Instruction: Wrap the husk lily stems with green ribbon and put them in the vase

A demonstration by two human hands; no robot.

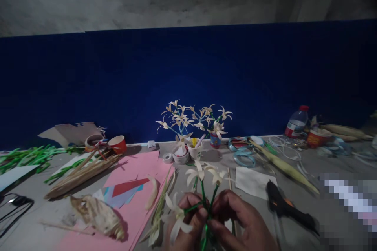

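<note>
Both my hands are low in the middle of the view, closed round a bunch of green stems with pale handmade flowers. My left hand pinches the stems beside one white flower that hangs to its left. My right hand grips the same stems from the right. Two more white flowers stand up above my fingers.
A black glue gun lies right of my hands. Pink paper, dry husks, a stick bundle, green leaves, paper cups, a finished flower arrangement, blue ribbon, corn cobs and a bottle cover the grey table.
</note>
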